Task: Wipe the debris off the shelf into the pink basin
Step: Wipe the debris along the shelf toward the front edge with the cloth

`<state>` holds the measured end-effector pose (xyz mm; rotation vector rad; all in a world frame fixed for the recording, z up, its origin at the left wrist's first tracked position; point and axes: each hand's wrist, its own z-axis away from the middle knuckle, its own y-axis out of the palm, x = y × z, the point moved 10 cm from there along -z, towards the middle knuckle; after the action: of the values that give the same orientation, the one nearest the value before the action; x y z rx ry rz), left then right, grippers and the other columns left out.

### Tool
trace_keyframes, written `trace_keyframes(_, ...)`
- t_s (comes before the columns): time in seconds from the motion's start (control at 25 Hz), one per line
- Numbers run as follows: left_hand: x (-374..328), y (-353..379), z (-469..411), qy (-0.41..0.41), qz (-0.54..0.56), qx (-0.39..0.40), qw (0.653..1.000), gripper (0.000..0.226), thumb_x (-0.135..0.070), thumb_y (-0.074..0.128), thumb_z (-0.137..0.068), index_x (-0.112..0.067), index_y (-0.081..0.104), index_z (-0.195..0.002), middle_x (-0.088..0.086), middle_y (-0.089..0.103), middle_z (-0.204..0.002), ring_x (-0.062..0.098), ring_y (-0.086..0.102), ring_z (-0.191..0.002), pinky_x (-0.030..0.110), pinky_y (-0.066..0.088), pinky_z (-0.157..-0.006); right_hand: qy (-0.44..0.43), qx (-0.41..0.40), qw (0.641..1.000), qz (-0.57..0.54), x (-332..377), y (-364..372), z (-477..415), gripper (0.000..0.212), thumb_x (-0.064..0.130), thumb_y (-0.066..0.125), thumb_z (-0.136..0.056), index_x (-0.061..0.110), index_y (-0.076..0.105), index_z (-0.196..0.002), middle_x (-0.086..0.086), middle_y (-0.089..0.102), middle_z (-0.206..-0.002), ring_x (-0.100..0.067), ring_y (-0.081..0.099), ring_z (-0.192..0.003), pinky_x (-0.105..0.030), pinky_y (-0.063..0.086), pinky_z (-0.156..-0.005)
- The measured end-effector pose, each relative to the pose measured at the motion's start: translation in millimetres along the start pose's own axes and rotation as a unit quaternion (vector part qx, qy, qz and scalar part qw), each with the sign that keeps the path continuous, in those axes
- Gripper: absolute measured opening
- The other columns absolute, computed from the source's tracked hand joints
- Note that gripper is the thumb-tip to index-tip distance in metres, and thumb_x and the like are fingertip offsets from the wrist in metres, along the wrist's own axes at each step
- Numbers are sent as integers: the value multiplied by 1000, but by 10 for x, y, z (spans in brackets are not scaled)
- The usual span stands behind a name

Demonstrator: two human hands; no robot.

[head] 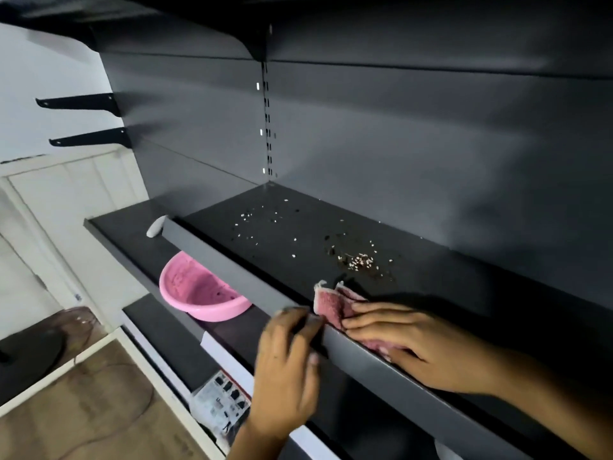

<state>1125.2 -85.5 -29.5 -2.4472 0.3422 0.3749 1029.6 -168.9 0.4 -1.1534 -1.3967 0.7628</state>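
Observation:
A dark grey shelf (431, 270) carries scattered debris (360, 262): pale grains and dark crumbs, thickest near the middle, thinner toward the back left. My right hand (428, 346) lies flat on a pink cloth (335, 305) at the shelf's front lip. My left hand (285, 363) is blurred, just in front of the lip, its fingers curled against the edge next to the cloth. The pink basin (199, 290) stands on the lower shelf, below and left of the debris, partly hidden by the upper shelf's front lip.
The grey front lip (232, 263) runs diagonally across the view. A white object (156, 226) lies on the lower shelf's far end. A printed box (220, 406) sits on a lower level. Black brackets (83, 102) stick out at upper left.

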Motion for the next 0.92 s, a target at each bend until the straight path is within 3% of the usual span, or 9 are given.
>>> trace_keyframes(0.12,348,-73,-199,39,-19,-20,999,31,-21,35,-87,-13,49,-114,11,47,-121,29,43,-115,41,32,-105,-3,-8,1000,8,-55,76,-410,39,9,47,-91,24,58,-126,18,53,-135,9,31,-134,-9,20,-113)
trace_keyframes(0.28,435,56,-271,69,61,-74,993,34,-35,25,-96,-13,49,-104,11,39,-117,24,36,-123,36,25,-112,6,-38,998,40,-272,74,-956,42,3,46,-91,18,56,-128,8,54,-137,-3,34,-136,-15,21,-115)
trace_keyframes(0.44,480,92,-223,106,87,-93,986,36,-39,27,-95,-16,49,-111,7,41,-122,15,33,-131,35,27,-111,70,-44,995,60,-487,-86,-1326,50,-9,45,-85,14,55,-128,4,51,-139,-7,38,-135,-24,27,-115)
trace_keyframes(0.52,580,56,-241,57,143,-112,982,43,-43,32,-95,-11,52,-115,-8,41,-134,9,37,-131,29,28,-111,98,-154,983,3,-530,-527,-1219,50,-11,47,-80,13,60,-122,4,59,-130,-7,50,-125,-20,32,-111)
trace_keyframes(0.6,637,40,-268,28,174,-129,976,40,-45,33,-95,-19,51,-120,-17,44,-130,0,38,-129,22,29,-109,124,-262,957,-15,-567,-933,-832,46,3,47,-84,25,60,-122,14,58,-129,1,51,-121,-13,35,-106)
trace_keyframes(0.64,589,41,-279,45,152,-124,979,35,-44,31,-95,-26,48,-121,-13,46,-124,0,37,-129,23,30,-109,129,-264,956,-9,-518,-987,-636,44,11,48,-86,33,58,-122,20,56,-131,3,50,-123,-10,36,-104)
trace_keyframes(0.76,527,76,-247,78,87,-114,986,37,-42,26,-95,-28,51,-119,2,48,-113,8,39,-127,28,29,-110,147,-151,978,-12,-446,-578,-4,41,25,53,-87,45,53,-124,27,52,-134,0,49,-126,-13,37,-104)
trace_keyframes(0.84,517,45,-245,82,88,-131,984,40,-42,25,-94,-24,56,-112,4,48,-110,12,42,-122,26,28,-110,220,-132,966,16,-628,-287,583,43,32,52,-88,61,46,-119,37,50,-130,7,51,-120,-11,39,-102)
trace_keyframes(0.92,477,33,-278,82,75,-143,984,40,-42,24,-94,-20,56,-104,5,46,-105,15,45,-113,26,31,-108,371,-202,906,18,-890,-266,1193,50,30,51,-92,75,39,-109,39,57,-117,20,55,-101,0,42,-90)
